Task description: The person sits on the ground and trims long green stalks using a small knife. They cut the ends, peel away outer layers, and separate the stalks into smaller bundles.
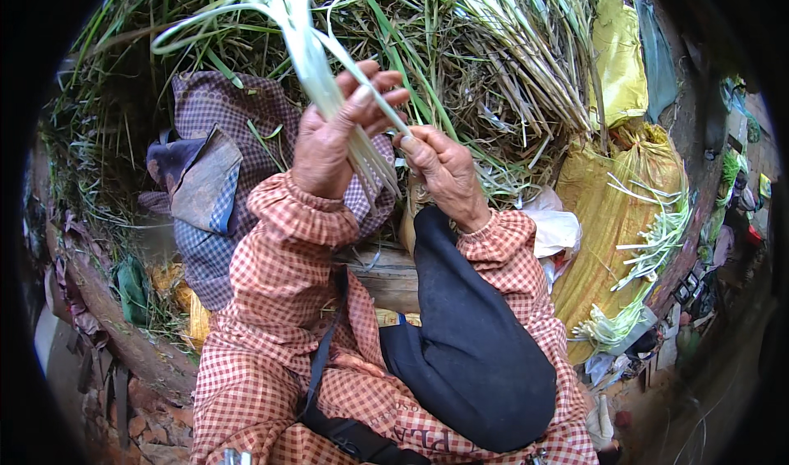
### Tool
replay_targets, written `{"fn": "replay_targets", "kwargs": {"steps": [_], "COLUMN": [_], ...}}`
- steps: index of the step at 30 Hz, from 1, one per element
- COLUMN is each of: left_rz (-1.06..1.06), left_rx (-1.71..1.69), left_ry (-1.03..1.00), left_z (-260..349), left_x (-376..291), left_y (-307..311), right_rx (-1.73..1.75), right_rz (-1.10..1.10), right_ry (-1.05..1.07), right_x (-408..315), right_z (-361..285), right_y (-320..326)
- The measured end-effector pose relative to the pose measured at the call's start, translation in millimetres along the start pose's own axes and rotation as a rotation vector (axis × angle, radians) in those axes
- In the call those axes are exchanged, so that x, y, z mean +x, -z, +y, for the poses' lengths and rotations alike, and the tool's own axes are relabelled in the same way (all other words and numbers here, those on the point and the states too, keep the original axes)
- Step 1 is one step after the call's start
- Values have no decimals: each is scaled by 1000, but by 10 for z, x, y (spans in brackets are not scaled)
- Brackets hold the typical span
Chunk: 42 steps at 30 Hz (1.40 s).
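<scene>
My left hand (339, 126) holds a bundle of pale green plant stalks (314, 64) against its palm, the fingers partly spread and the cut ends pointing down past the wrist. Just to its right, my right hand (441, 169) pinches the end of one pale stalk (376, 95) between thumb and fingers. That stalk runs up and left across the left hand to the bundle. Both forearms wear red-and-white checked sleeves. Below the hands, dark cloth (481, 354) covers one leg. A heap of loose green and brown stalks (425, 58) lies beyond the hands.
Long pale-based stalks (524, 52) lie at the upper right. A yellow woven sack (598, 230) at the right bears small bunches of trimmed stalks (659, 237). Checked cloth (240, 107) lies at the left, and a wooden log (388, 277) crosses below the hands. A white plastic bag (555, 230) is beside my right sleeve.
</scene>
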<state>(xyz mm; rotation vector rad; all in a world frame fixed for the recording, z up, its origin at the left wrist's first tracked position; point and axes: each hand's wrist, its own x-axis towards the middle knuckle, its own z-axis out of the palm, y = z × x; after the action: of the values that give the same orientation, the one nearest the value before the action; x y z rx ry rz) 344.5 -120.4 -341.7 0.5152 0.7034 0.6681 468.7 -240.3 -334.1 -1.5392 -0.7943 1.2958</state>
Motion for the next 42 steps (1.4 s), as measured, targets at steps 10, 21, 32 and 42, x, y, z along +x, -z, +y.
{"fn": "replay_targets", "kwargs": {"steps": [10,21,32,42], "left_rz": [-130,-125,177,211], "left_rx": [-156,48,329,169], "left_ry": [-565,-9,69,-77], "left_z": [1028,436,-157,272], "left_x": [138,145,789,30], "left_y": [160,204,378,147], "right_rx": [-1217,-770,-436,-337], "right_rz": [406,262,-451,72], "right_ry": [72,-44,19,207], "right_x": [362,446,-209,-109], "right_z": [451,805,162,-54], "right_y": [235,476,323,346]}}
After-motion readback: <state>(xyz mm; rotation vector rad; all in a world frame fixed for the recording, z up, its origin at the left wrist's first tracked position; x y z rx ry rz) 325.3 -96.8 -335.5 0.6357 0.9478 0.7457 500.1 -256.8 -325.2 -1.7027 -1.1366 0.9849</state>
